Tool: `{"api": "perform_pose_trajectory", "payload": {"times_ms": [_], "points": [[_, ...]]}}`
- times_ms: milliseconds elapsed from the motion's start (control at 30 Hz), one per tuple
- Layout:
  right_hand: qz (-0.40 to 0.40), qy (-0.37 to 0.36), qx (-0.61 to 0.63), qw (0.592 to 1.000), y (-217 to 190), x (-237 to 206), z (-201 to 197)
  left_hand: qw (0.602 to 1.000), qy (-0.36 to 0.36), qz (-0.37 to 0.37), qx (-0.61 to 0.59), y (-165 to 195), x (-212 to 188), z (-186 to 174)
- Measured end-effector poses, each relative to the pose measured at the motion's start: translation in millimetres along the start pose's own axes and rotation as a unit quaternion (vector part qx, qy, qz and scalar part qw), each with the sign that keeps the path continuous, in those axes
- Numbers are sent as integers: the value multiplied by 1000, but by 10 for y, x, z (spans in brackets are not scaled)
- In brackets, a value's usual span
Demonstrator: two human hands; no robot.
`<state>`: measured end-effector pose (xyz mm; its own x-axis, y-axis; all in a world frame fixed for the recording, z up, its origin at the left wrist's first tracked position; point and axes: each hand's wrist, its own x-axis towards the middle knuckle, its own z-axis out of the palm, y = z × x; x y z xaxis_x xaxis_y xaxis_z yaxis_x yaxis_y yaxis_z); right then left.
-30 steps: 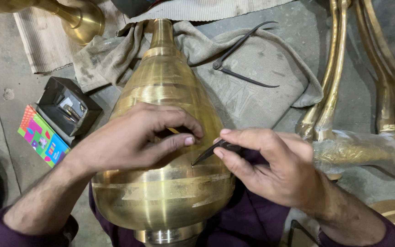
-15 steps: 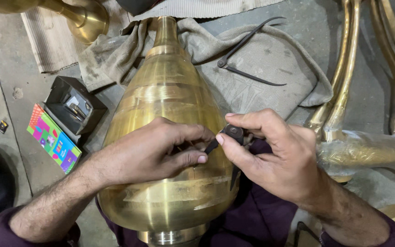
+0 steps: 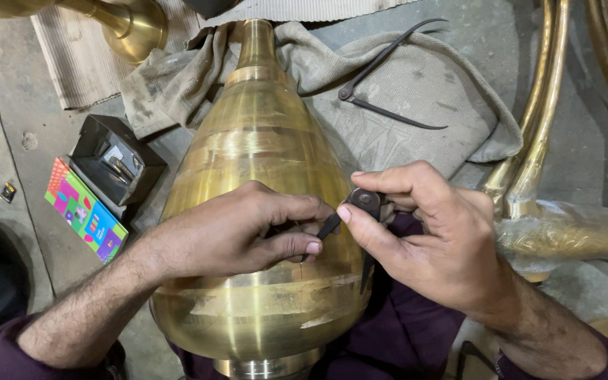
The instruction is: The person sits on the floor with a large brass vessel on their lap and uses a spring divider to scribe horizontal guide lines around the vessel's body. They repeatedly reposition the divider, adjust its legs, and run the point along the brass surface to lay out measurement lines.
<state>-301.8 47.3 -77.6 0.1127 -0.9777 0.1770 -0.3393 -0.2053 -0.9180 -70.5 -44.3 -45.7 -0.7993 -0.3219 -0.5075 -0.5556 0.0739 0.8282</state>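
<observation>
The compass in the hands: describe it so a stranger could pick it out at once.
Start at the big brass vessel lying across the person's lap. Over its wide middle, the left hand and right hand meet on a small dark metal compass, one leg touching the brass. The other compass is larger and lies untouched on the grey cloth behind.

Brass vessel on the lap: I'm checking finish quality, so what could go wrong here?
1. The divider in the right hand has a point resting on the brass vessel; a slip could scratch it.
2. The left hand fingers lie beside that point and might get pricked.
3. The vessel lies on its side and could roll.
</observation>
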Motion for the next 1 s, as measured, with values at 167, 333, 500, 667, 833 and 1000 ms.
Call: {"api": "perform_pose_trajectory", "payload": {"times_ms": [167,333,500,667,833,1000], "points": [[-11,3,-18,1000,13,3,5,1000,-15,-18,-5,-5,13,14],[-6,5,-23,1000,10,-8,3,1000,-19,-16,3,-12,21,5],[-8,1,-26,1000,17,-11,4,1000,-12,-3,7,-34,19,20],[-30,-12,-26,999,38,-15,10,1000,-12,-8,10,-71,5,45],[-53,-1,-40,998,32,-45,38,1000,-4,19,17,-90,-14,46],[-82,2,-33,996,-9,-87,28,999,-4,53,10,-79,-41,34]]}}
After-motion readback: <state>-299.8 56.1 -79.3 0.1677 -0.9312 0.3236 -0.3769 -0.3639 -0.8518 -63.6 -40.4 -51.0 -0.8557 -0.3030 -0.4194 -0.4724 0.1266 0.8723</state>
